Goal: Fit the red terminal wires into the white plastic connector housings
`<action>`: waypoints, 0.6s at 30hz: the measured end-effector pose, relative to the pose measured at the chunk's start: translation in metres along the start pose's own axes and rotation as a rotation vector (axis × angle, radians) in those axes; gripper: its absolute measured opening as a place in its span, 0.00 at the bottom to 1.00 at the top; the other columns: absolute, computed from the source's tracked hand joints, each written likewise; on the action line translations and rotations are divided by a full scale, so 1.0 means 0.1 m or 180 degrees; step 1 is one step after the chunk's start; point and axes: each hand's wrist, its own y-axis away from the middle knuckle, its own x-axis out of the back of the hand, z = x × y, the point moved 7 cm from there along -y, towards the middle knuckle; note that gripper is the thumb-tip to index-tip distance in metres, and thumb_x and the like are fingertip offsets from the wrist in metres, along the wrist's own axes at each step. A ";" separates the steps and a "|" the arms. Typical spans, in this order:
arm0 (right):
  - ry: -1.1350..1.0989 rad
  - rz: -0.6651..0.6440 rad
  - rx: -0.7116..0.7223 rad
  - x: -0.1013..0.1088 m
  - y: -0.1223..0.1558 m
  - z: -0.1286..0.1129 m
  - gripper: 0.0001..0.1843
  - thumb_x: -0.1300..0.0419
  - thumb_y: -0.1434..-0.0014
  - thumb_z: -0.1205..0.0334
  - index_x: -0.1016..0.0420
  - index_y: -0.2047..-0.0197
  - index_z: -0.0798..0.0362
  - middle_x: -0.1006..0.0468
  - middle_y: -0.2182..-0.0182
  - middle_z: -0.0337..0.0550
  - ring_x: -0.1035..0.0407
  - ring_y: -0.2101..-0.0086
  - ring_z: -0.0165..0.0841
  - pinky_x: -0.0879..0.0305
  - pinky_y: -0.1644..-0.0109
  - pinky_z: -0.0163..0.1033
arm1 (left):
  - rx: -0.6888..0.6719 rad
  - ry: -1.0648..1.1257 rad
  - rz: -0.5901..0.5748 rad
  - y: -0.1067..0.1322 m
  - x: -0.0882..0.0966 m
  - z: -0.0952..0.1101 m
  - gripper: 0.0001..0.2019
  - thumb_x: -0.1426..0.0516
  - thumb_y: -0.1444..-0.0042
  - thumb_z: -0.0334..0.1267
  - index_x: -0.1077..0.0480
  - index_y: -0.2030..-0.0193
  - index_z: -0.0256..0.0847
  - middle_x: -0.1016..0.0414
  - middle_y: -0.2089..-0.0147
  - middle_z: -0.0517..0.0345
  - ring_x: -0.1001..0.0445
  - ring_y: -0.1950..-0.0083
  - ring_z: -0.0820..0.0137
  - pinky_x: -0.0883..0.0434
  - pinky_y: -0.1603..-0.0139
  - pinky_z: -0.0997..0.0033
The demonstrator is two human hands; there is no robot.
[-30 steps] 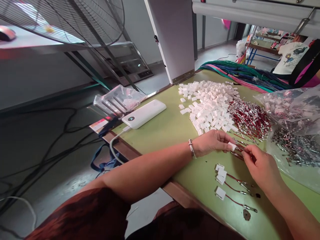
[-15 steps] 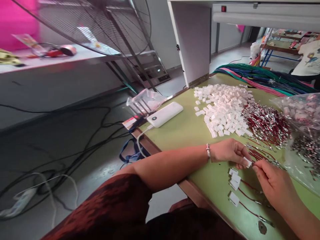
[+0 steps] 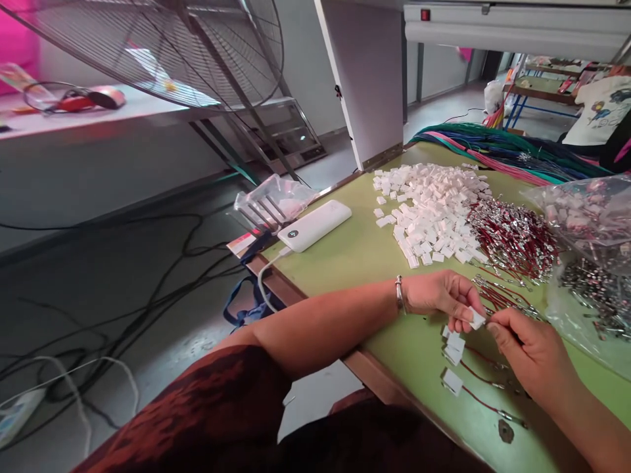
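Note:
My left hand point(image 3: 441, 295) pinches a small white plastic connector point(image 3: 476, 318) just above the green table point(image 3: 355, 256). My right hand point(image 3: 530, 351) is closed in a pinch right beside it, fingertips at the connector, holding a thin red wire whose end I can barely see. Below the hands lie three finished connectors with red wires point(image 3: 456, 361). A pile of loose white connectors point(image 3: 431, 210) and a heap of red wires with metal terminals point(image 3: 513, 240) lie beyond my hands.
A white power bank point(image 3: 314, 225) with a cable and a clear plastic bag point(image 3: 273, 200) sit near the table's left edge. Clear bags of parts point(image 3: 586, 249) lie at the right, coloured cable bundles point(image 3: 497, 148) at the back. A large fan point(image 3: 162, 46) and floor cables are at left.
The view swung left then back a little. My hands drew together and shifted slightly toward me, with the connector and wire end now meeting between the fingertips.

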 end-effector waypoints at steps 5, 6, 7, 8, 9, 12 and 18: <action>-0.0004 0.0268 -0.0119 0.00 0.01 0.05 0.13 0.50 0.36 0.57 0.34 0.72 0.49 0.33 0.83 0.33 0.40 0.81 0.27 0.45 0.76 0.32 | -0.0139 -0.0278 0.0277 -0.03 -0.01 0.00 0.17 0.29 0.63 0.40 0.26 0.67 0.36 0.23 0.76 0.61 0.28 0.77 0.77 0.29 0.75 0.77; 0.0082 0.0347 -0.0116 0.01 0.01 0.06 0.13 0.50 0.36 0.57 0.34 0.72 0.50 0.34 0.83 0.33 0.40 0.81 0.27 0.46 0.76 0.32 | -0.0225 -0.0429 0.0420 -0.03 0.00 0.01 0.15 0.29 0.61 0.38 0.26 0.67 0.36 0.24 0.76 0.61 0.28 0.77 0.77 0.29 0.74 0.77; 0.0163 0.0398 -0.0098 0.00 0.02 0.06 0.13 0.50 0.36 0.58 0.34 0.71 0.50 0.34 0.83 0.32 0.40 0.82 0.27 0.46 0.77 0.32 | -0.0310 -0.0633 0.0567 -0.02 0.00 0.03 0.13 0.31 0.58 0.36 0.26 0.66 0.36 0.25 0.77 0.62 0.29 0.77 0.78 0.30 0.74 0.78; 0.0222 0.0403 -0.0068 -0.01 0.01 0.06 0.12 0.50 0.36 0.59 0.34 0.72 0.50 0.33 0.84 0.32 0.41 0.82 0.27 0.46 0.77 0.32 | -0.0366 -0.0899 0.0674 -0.01 0.01 0.05 0.11 0.32 0.56 0.35 0.25 0.66 0.36 0.27 0.77 0.63 0.30 0.77 0.78 0.31 0.74 0.78; 0.0259 0.0360 -0.0037 -0.03 0.01 0.06 0.12 0.50 0.37 0.60 0.34 0.72 0.50 0.33 0.84 0.32 0.41 0.83 0.27 0.47 0.78 0.32 | -0.0384 -0.1225 0.0714 0.00 0.00 0.08 0.09 0.33 0.54 0.34 0.25 0.66 0.36 0.28 0.78 0.64 0.32 0.77 0.79 0.32 0.74 0.79; 0.0310 0.0114 -0.0019 -0.13 0.00 0.05 0.12 0.50 0.37 0.61 0.34 0.73 0.50 0.29 0.82 0.34 0.38 0.82 0.28 0.44 0.77 0.34 | -0.0548 -0.2465 0.0768 0.07 0.04 0.26 0.10 0.33 0.54 0.37 0.24 0.65 0.38 0.28 0.75 0.61 0.31 0.73 0.76 0.32 0.71 0.77; 0.0189 -0.0426 -0.0156 -0.22 0.03 0.07 0.14 0.47 0.37 0.57 0.26 0.72 0.48 0.24 0.73 0.39 0.30 0.72 0.32 0.34 0.67 0.37 | -0.0771 -0.4436 0.3058 0.47 0.57 0.84 0.09 0.43 0.41 0.40 0.25 0.65 0.38 0.27 0.63 0.51 0.30 0.61 0.67 0.32 0.56 0.65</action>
